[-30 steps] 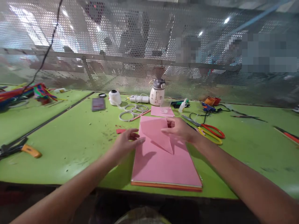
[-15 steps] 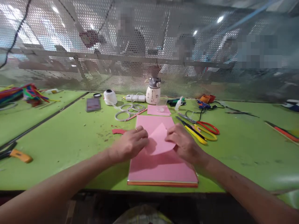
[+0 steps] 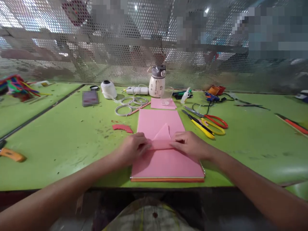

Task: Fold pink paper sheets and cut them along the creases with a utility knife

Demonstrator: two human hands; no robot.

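A small sheet of pink paper (image 3: 161, 141), partly folded with a pointed corner away from me, lies over a stack of larger pink paper (image 3: 166, 166). My left hand (image 3: 134, 146) pinches the small sheet's left end. At its right end, my right hand (image 3: 189, 144) has fingers and thumb closed on the paper. The fold runs straight between both hands. Just beyond my left hand lies a curved red paper scrap (image 3: 122, 128). Yellow-handled scissors (image 3: 202, 126) and red-handled scissors (image 3: 214, 120) are to the right of the stack.
Behind the stack stand a bottle (image 3: 157, 82), a clear plastic cup (image 3: 166, 96) and a small glue bottle (image 3: 185, 95). White thread (image 3: 108, 89) and grey rings (image 3: 124, 110) sit at the back left. An orange-handled cutter (image 3: 12, 155) lies far left. A perforated metal screen (image 3: 134, 48) borders the table.
The small pink sheet was raised and tilted between my hands; now it lies lower, with its near edge folded straight. My left hand has shifted off the red scrap. The camera view tilted down.
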